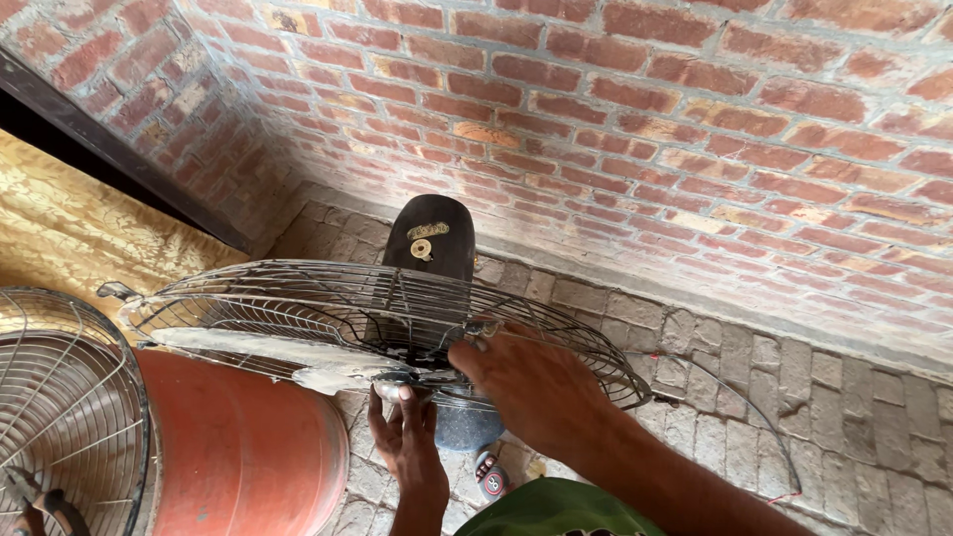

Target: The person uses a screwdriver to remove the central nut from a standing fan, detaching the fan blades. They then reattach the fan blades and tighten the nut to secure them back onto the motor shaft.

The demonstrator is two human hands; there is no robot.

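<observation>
At far left, a loose wire fan guard [60, 417] leans by an orange drum [238, 447]. Mid-scene, a pedestal fan head [397, 328] lies face-up over a brick floor [854, 427], its rear cage and dusty blades bare. The left hand [407, 437] cups the hub from beneath; the right hand [526, 382] presses fingers onto the hub from above. The thin wires look springy and easily bent, the motor heavy: hub and motor housing [430, 238] seem the sound holds.

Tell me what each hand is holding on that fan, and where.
Right hand rests on the wire guard near the hub; left hand reaches beneath to the hub. Actual grip cannot be told.
</observation>
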